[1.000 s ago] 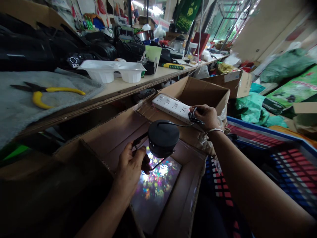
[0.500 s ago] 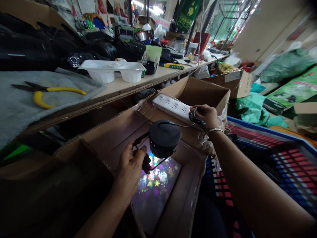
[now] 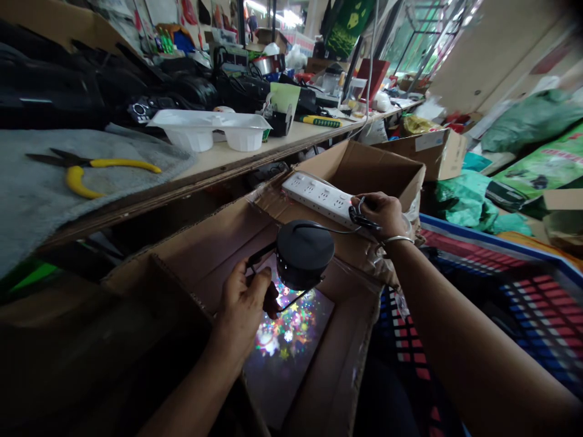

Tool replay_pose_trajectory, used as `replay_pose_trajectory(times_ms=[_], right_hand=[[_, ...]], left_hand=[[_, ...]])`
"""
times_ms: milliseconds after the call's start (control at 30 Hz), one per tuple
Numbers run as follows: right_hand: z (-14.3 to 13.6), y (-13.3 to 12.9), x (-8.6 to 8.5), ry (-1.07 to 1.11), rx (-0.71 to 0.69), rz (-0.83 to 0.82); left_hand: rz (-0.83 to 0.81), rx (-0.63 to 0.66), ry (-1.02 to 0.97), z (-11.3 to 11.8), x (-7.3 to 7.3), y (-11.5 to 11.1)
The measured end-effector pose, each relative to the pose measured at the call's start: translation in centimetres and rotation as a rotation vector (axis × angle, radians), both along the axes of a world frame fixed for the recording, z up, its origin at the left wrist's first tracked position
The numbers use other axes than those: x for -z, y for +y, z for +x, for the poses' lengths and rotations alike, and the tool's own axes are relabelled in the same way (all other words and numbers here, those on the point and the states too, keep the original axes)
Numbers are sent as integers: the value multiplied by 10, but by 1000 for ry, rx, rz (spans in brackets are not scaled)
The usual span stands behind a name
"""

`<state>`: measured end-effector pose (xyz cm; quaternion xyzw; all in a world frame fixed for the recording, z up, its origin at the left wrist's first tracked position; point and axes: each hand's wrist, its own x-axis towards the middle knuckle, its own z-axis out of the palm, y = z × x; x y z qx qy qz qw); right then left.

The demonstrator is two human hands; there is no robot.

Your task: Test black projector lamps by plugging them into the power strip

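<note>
The left hand (image 3: 243,303) reaches forward over the open cardboard box (image 3: 319,376), fingers closed on the bracket of the black projector lamp (image 3: 304,254) casting coloured shapes inside. The right hand (image 3: 382,212), arm stretched out, pinches the plug (image 3: 357,216) at the white power strip (image 3: 319,194); its fingertips are hidden

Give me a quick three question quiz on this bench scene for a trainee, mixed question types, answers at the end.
1. True or false: the lamp throws coloured light into the box.
2. Which hand is at the power strip?
3. The pliers lie on: A) grey cloth B) white tray C) the floor.

Key: 1 true. 2 the right hand, holding a plug; the left hand grips the lamp's bracket. 3 A.
</note>
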<state>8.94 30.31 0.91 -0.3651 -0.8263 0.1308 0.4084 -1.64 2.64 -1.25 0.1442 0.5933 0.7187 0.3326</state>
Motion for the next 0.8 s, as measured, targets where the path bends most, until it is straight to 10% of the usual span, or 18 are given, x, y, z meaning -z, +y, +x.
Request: replay_pose_trajectory(times_ms=[567, 800], right_hand=[[0, -1, -1, 45, -25, -73], [-5, -2, -12, 332, -48, -383]], left_hand=[[-15, -11, 27, -1, 0, -2], [-35, 34, 92, 1, 3, -2]])
